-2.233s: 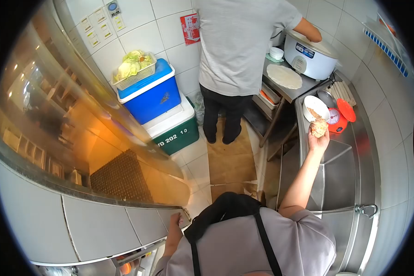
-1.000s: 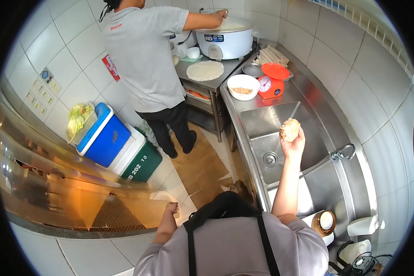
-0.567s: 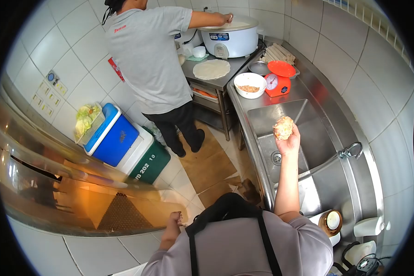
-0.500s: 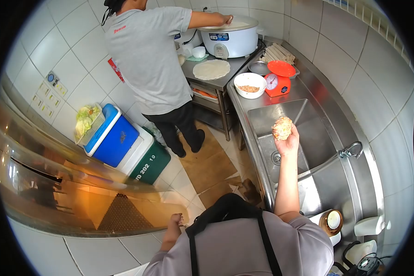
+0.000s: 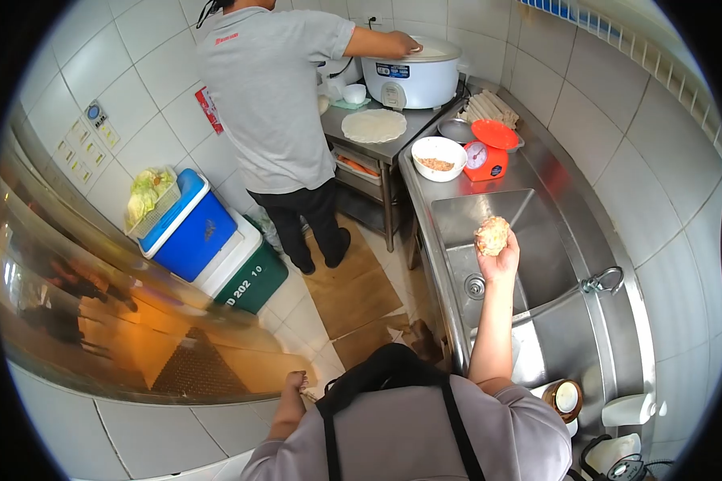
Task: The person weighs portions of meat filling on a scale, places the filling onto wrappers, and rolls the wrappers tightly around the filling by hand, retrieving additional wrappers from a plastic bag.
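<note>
My right hand (image 5: 500, 260) reaches out over the steel sink (image 5: 553, 264), its fingers curled around a rounded lump of pale orange, shredded-looking food mixture (image 5: 492, 236). Beyond it on the counter stands a white bowl (image 5: 435, 174) with some orange-brown mixture at its bottom. A red kitchen scale (image 5: 483, 163) with a round dial is beside the bowl. My left hand (image 5: 297, 380) is low by my left side, closed, near the curved shiny panel. Whatever it may hold is hidden.
A co-worker in a grey shirt (image 5: 269, 104) reaches over a large white cooker (image 5: 413, 84). A round dough sheet (image 5: 375, 126) lies on the steel table. Blue cooler (image 5: 196, 240) and green cooler (image 5: 253, 276) stand left. A tap (image 5: 606, 280) juts from the sink's right side.
The whole view has shifted slightly. My right hand still holds the lump over the sink, in almost the same place. My left hand stays closed at my side.
</note>
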`<control>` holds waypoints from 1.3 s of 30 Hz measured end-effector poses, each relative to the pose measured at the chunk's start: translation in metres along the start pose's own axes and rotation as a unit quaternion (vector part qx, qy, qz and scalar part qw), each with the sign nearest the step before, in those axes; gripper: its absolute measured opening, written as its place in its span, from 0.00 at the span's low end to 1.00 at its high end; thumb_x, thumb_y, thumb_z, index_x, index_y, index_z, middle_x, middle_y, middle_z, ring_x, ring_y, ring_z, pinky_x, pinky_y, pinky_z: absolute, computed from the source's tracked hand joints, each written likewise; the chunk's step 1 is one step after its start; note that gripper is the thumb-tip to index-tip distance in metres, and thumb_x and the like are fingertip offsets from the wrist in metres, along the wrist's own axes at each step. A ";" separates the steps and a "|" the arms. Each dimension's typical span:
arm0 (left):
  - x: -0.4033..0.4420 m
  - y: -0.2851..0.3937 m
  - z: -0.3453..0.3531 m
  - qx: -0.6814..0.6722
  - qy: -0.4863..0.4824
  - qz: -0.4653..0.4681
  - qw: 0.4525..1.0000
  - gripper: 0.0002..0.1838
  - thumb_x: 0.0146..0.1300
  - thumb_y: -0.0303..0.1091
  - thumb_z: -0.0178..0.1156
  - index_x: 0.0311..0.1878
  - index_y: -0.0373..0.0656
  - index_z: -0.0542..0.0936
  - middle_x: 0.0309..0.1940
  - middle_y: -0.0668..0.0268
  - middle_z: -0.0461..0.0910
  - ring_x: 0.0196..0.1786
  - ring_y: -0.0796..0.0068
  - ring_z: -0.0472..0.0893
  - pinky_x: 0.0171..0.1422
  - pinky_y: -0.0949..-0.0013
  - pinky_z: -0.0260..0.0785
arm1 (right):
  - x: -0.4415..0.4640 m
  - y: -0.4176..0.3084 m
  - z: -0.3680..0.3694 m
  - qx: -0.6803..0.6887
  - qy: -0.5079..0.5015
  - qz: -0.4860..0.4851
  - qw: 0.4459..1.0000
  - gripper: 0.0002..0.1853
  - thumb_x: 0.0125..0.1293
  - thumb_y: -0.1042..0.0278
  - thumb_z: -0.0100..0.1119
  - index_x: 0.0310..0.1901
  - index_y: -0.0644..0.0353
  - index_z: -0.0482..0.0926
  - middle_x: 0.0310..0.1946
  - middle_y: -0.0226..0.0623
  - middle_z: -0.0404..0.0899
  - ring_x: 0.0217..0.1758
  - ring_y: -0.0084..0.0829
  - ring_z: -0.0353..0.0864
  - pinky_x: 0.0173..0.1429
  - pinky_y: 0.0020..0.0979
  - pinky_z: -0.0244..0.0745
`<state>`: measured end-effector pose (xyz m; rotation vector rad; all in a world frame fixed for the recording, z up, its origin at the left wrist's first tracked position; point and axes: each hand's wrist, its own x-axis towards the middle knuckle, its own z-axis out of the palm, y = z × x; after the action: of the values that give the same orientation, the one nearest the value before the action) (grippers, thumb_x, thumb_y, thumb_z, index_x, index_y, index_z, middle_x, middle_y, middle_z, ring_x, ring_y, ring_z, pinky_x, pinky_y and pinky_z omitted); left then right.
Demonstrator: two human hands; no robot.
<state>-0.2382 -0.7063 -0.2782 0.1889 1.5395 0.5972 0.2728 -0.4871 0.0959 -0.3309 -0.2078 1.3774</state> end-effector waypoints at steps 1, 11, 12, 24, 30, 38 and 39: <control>-0.006 0.003 0.006 0.017 0.017 -0.004 1.000 0.08 0.62 0.38 0.53 0.38 0.44 0.73 0.24 0.69 0.72 0.20 0.77 0.71 0.20 0.70 0.61 | 0.002 -0.001 -0.001 0.001 0.005 -0.006 1.000 0.16 0.67 0.61 0.41 0.47 0.60 0.74 0.43 0.39 0.79 0.45 0.38 0.78 0.47 0.40 0.75; -0.009 0.008 0.012 0.071 0.073 -0.002 0.995 0.11 0.61 0.38 0.54 0.44 0.44 0.76 0.30 0.67 0.77 0.24 0.75 0.75 0.23 0.69 0.62 | 0.002 -0.011 -0.006 0.002 0.002 -0.024 1.000 0.16 0.66 0.61 0.42 0.46 0.61 0.74 0.42 0.39 0.79 0.42 0.37 0.79 0.43 0.38 0.75; -0.006 0.008 0.012 0.080 0.074 0.000 0.994 0.11 0.61 0.37 0.54 0.44 0.44 0.76 0.30 0.66 0.77 0.24 0.75 0.75 0.24 0.69 0.63 | 0.002 -0.012 -0.006 0.001 -0.001 -0.020 1.000 0.16 0.66 0.61 0.42 0.46 0.61 0.74 0.42 0.40 0.79 0.42 0.37 0.79 0.43 0.38 0.75; -0.005 0.020 0.019 0.092 0.082 0.021 0.992 0.13 0.61 0.37 0.53 0.45 0.44 0.77 0.30 0.67 0.76 0.25 0.74 0.75 0.25 0.68 0.64 | -0.001 -0.021 -0.009 0.016 -0.002 -0.050 0.999 0.17 0.66 0.61 0.41 0.47 0.62 0.74 0.43 0.40 0.79 0.44 0.37 0.79 0.47 0.40 0.74; 0.001 0.023 0.019 0.099 0.059 0.026 0.993 0.10 0.61 0.38 0.53 0.41 0.43 0.76 0.27 0.67 0.76 0.26 0.73 0.75 0.27 0.67 0.66 | 0.001 -0.026 -0.016 0.030 -0.040 -0.038 0.998 0.16 0.67 0.62 0.41 0.47 0.61 0.74 0.43 0.40 0.78 0.45 0.39 0.78 0.49 0.43 0.74; -0.003 0.025 0.022 0.097 0.082 0.042 0.991 0.10 0.60 0.38 0.55 0.39 0.43 0.76 0.27 0.66 0.76 0.26 0.74 0.75 0.26 0.67 0.66 | 0.003 -0.033 -0.022 0.027 -0.052 -0.045 0.997 0.16 0.67 0.62 0.41 0.47 0.62 0.73 0.43 0.41 0.78 0.45 0.39 0.78 0.49 0.42 0.74; -0.005 0.024 0.022 0.092 0.086 0.047 0.991 0.10 0.59 0.39 0.56 0.38 0.42 0.76 0.27 0.66 0.76 0.25 0.74 0.75 0.26 0.67 0.66 | 0.004 -0.035 -0.025 0.022 -0.063 -0.045 0.997 0.16 0.67 0.62 0.41 0.47 0.62 0.73 0.43 0.41 0.78 0.45 0.38 0.78 0.49 0.42 0.74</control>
<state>-0.2223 -0.6829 -0.2614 0.3598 1.7614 0.5554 0.3142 -0.4918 0.0843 -0.1962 -0.2935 1.3131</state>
